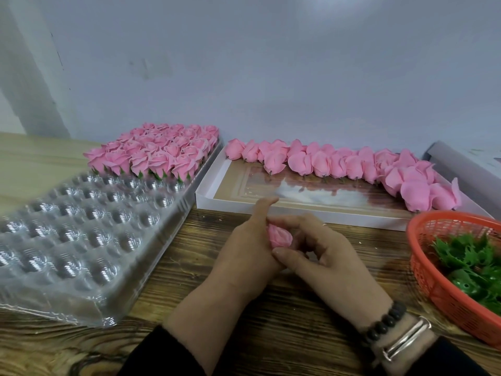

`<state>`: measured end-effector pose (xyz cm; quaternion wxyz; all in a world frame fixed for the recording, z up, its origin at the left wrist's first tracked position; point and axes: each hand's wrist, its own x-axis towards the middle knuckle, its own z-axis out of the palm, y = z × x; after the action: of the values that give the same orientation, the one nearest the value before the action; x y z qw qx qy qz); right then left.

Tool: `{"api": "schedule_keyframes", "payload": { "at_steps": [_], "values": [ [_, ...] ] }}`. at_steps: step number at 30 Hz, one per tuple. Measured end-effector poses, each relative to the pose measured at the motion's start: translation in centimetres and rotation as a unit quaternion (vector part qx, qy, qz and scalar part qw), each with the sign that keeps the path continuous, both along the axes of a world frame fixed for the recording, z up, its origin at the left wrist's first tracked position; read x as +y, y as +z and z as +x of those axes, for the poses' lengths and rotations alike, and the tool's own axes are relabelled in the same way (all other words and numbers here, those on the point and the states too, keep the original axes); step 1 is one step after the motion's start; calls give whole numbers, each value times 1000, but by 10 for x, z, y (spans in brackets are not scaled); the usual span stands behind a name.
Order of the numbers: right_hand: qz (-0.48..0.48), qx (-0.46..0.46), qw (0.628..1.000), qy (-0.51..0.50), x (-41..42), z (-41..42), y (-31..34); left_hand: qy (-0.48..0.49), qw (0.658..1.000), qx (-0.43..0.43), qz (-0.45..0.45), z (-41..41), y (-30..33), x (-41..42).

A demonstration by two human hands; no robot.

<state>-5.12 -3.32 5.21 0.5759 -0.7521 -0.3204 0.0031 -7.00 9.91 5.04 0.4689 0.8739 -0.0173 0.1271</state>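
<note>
A pink rose head [279, 235] sits between both my hands over the wooden table. My left hand [246, 248] cups it from the left with the forefinger stretched out. My right hand [322, 248] closes round it from the right, thumb under the bud and fingers curled over the top. Much of the flower is hidden by my fingers. A clear plastic tray [89, 240] with round cups lies at the left, its far rows filled with upright pink roses [160, 150].
A shallow white box [292, 206] lies behind my hands, with several loose pink rose heads [352, 164] along its far and right sides. An orange mesh basket [439, 278] of green plastic calyxes [471, 261] stands at the right. A grey wall rises behind the table.
</note>
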Motion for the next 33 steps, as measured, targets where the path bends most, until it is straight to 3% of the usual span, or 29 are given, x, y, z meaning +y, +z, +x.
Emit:
{"api": "schedule_keyframes", "payload": {
  "at_steps": [8,16,22,26,28,30,33],
  "values": [
    [25,34,999,-3,0,0,-1,-45,999,17,-20,0,-5,-2],
    [124,70,983,-116,-5,14,-7,-43,989,-41,-135,-1,0,1],
    [153,100,976,-118,-8,16,-9,-76,966,-36,-243,2,-2,3],
    [134,110,981,-90,-6,12,-8,-81,966,-16,-244,2,-4,1],
    [112,114,985,-72,-6,10,-7,-67,952,0,-299,2,-3,2],
    [33,61,997,-46,-8,10,-8,-53,928,31,-367,2,-2,3],
    [-94,-89,992,-1,-8,7,-7,-52,905,68,-417,2,0,4]
  ]
}}
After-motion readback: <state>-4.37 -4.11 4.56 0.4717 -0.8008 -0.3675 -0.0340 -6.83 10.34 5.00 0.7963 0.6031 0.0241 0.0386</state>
